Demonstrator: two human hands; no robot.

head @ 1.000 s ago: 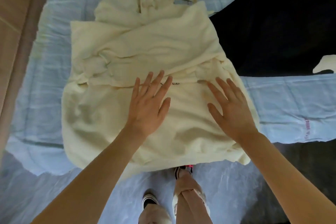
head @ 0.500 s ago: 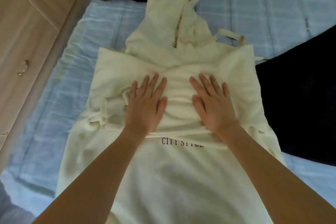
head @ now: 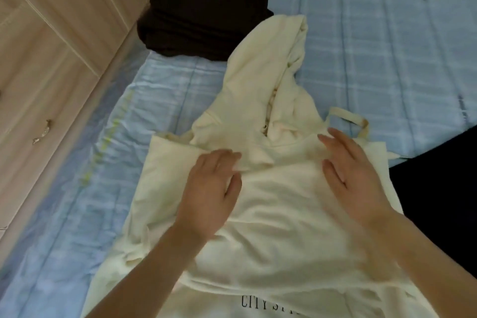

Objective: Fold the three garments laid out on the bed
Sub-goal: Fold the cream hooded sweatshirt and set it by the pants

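Black lettering (head: 268,303) on the cream hoodie (head: 284,227) runs off the bottom edge; only "CITY" reads clearly. The hoodie lies front up on the bed (head: 387,46), its hem out of frame and its chest covered by a folded layer of the same cloth. The left hand (head: 211,188) rests on that layer, fingers bent over a crease at the base of the hood (head: 258,85). Blur hides whether they pinch the cloth. The right hand (head: 353,178) lies spread and flat on the hoodie's right shoulder, fingers straight, also blurred.

A black garment (head: 438,188) touches the hoodie's right edge and is cut off by the frame. A cream loop of fabric (head: 348,117) sticks out just beyond the right fingertips. To the left, a strip of blue checked sheet separates the hoodie from the wooden wardrobe (head: 51,46), whose metal handle (head: 42,131) is small and unclear. Bare sheet stretches to the right of the hood. At the far left, a second dark garment (head: 204,15) sits bunched against the wardrobe, touching the hood's tip.
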